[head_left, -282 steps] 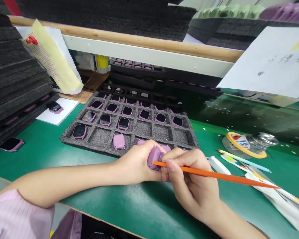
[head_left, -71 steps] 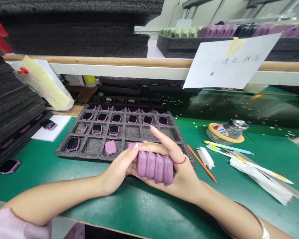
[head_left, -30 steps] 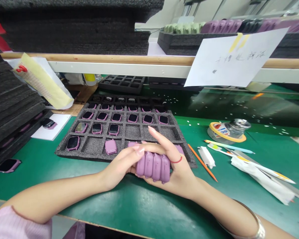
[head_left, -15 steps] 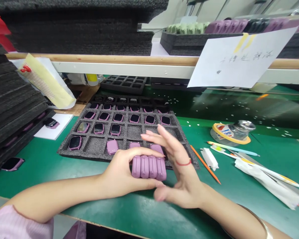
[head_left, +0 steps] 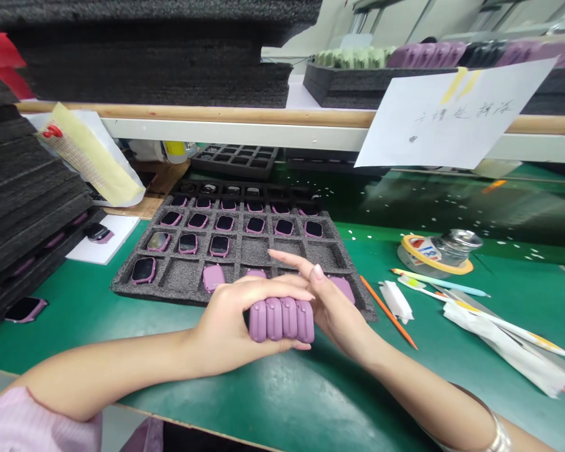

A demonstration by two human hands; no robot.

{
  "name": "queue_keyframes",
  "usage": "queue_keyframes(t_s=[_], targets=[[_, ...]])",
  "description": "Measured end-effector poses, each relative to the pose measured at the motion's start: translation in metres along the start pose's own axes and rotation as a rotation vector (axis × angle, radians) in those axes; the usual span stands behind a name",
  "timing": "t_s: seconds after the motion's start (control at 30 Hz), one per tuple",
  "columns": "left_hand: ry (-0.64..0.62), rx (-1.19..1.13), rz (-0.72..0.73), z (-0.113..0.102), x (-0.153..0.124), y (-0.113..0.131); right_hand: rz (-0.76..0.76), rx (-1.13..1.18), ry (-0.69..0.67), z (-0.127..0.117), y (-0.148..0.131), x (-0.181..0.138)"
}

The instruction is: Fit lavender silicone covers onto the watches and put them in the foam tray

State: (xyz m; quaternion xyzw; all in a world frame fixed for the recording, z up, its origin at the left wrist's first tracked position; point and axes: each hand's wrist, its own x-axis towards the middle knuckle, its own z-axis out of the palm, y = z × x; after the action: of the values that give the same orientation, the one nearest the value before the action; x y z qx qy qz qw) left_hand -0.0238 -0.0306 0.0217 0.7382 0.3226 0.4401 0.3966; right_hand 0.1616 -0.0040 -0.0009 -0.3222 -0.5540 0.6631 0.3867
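Note:
My left hand [head_left: 228, 329] is wrapped round a row of several purple smartwatch cases [head_left: 281, 320], stacked face to face with their side edges turned towards me. Close against the right end of the row is my right hand [head_left: 341, 314], its fingers stretched out and the thumb raised; whether it touches the cases I cannot tell. Behind both hands lies a grey foam tray [head_left: 181, 274]. Its cells hold purple smartwatches [head_left: 220, 246] with dark screens up, and the front row has purple cases [head_left: 213, 277] lying back up, partly hidden by my hands.
Right of the tray lie an orange stick [head_left: 388, 312], a toothbrush [head_left: 480, 311], white wipes [head_left: 503, 345] and a glass bottle [head_left: 445, 248]. A loose watch [head_left: 26, 309] is at the left, beside stacked foam trays [head_left: 28, 150]. A shelf edge [head_left: 245, 129] runs above.
My right hand has swung down and inward against the row's right end, its thumb now above instead of below. The left hand keeps its hold, almost unmoved.

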Motion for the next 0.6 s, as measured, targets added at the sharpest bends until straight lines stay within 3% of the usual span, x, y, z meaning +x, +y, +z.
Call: queue_keyframes(t_s=[0.23,0.6], targets=[[0.011,0.056,0.014,0.002,-0.001,-0.005,0.004,0.056,-0.123,0.001,0.004,-0.008],[-0.022,0.023,0.082,0.005,-0.001,-0.005,-0.086,-0.154,-0.057,0.009,-0.011,-0.008]])
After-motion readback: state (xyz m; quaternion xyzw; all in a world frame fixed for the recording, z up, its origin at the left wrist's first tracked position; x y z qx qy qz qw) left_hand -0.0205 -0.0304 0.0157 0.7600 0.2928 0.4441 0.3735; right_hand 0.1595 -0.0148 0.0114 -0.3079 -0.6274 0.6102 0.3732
